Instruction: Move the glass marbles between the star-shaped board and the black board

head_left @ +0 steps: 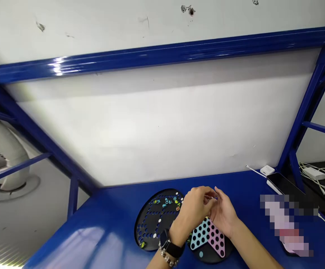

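Note:
My left hand (196, 205), with a black watch (166, 239) and a beaded bracelet on its wrist, is closed, thumb and index finger together at the palm of my right hand. What those fingertips hold is too small to make out. My right hand (222, 215) is turned palm up and cupped, its thumb raised and its fingers curled partly behind the left hand. Its contents are hidden. Below both hands is a round black board (207, 254) with pale blue and pink dotted sections, partly covered. Left of it lies a larger black perforated board (151, 220) with small coloured pieces (166, 203) on it.
The boards lie on a blue tabletop (109, 220) framed by blue metal bars (162, 56) before a white wall. At the right are a dark phone (285, 184), a white charger case (267, 170), a white cable and a blurred item (287, 228).

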### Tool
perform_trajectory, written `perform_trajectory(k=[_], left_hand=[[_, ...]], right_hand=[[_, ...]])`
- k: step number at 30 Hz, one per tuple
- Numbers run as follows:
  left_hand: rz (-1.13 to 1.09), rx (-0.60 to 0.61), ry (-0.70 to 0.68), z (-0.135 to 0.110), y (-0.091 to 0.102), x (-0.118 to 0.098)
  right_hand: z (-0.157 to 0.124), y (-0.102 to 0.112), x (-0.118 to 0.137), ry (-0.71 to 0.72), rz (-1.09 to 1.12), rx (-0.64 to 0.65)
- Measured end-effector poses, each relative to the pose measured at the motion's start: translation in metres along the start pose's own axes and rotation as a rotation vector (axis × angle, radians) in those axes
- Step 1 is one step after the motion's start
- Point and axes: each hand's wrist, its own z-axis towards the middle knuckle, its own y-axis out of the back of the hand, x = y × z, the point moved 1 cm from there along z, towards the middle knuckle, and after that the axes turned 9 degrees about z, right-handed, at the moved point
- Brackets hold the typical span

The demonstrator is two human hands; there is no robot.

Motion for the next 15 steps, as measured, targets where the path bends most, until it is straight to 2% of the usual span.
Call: perform_trajectory(k=[2, 5, 7, 10, 12, 15], left_hand=[[0.033, -0.041, -0.021, -0.001, -0.001, 0.004], [0.164, -0.089, 0.037, -0.002, 0.001, 0.031], [0.355, -0.002, 0.077, -0.001, 0.0, 0.055], [0.56, 0.187, 0.061, 0.001, -0.007, 0.086], [0.603, 0.238, 0.013, 0.004, -0.012, 0.096], [0.671, 0.283, -0.098, 0.012, -0.019, 0.096]], right_hand=[[0.003, 0.004, 0.0, 0.03, 0.052, -0.101], [0.006, 0.014, 0.012, 0.049, 0.076, -0.183], [0.007, 0.019, 0.023, 0.077, 0.075, -0.2], [0.01, 0.024, 0.036, 0.105, 0.069, -0.208], [0.011, 0.027, 0.039, 0.106, 0.066, -0.206], [0.014, 0.03, 0.038, 0.1, 0.051, -0.195]])
